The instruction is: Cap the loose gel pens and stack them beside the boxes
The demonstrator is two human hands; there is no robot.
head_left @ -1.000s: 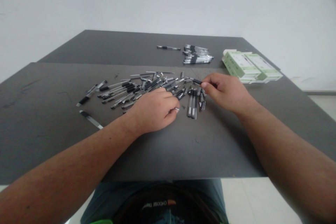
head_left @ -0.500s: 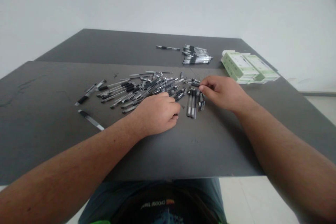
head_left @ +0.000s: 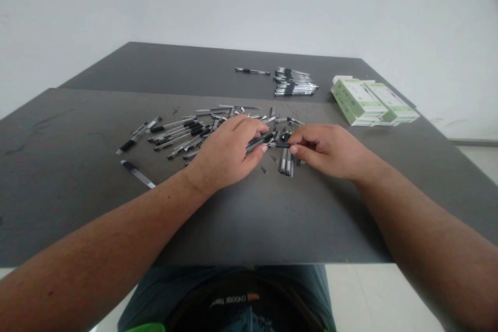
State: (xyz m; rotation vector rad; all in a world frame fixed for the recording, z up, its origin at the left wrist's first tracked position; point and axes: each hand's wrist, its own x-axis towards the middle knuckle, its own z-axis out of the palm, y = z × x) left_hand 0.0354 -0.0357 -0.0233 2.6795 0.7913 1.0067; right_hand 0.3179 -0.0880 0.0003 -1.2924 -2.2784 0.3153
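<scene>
A scattered pile of black-and-clear pens and pen parts (head_left: 187, 135) lies across the middle of the dark table (head_left: 78, 176). My left hand (head_left: 229, 153) is closed on a pen barrel (head_left: 259, 141) just above the pile's right end. My right hand (head_left: 330, 149) pinches a small black pen piece (head_left: 280, 144) and holds it against the tip of that barrel. Under the two hands lies a short row of grey pen parts (head_left: 287, 162).
A neat bundle of pens (head_left: 294, 83) and one single pen (head_left: 252, 71) lie at the far side. Green-and-white boxes (head_left: 369, 101) sit at the right. A lone pen (head_left: 137, 174) lies left of my forearm. The table's near edge is close to my body.
My left hand lifted from the table with a pen barrel and moved right. My right hand came in from the pile with a black piece, and the two now meet.
</scene>
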